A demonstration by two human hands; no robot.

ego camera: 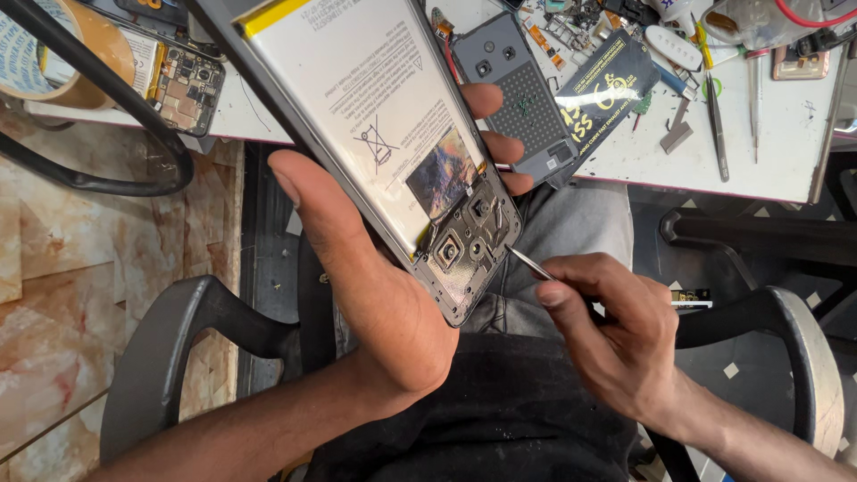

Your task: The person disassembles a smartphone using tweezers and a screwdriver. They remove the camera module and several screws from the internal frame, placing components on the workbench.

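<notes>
The left hand (pixel 375 295) grips an opened dark-grey smartphone with its back cover off and a white rectangular battery showing (pixel 393 134), thumb along one long edge, fingers wrapped round the other, holding it tilted above the lap. The right hand (pixel 616 339) pinches slim silver metal tweezers (pixel 527 262), whose tip touches the phone's lower corner beside the camera openings. It looks like fine picking work at that corner, which calls for a steady, small motion, as the tip sits right at the frame's edge. Beyond the left fingers lies a detached grey back cover (pixel 522 98) on the cluttered white worktop (pixel 786 152). Black chair arms (pixel 178 330) flank both wrists, leaving open room only over the lap.
</notes>
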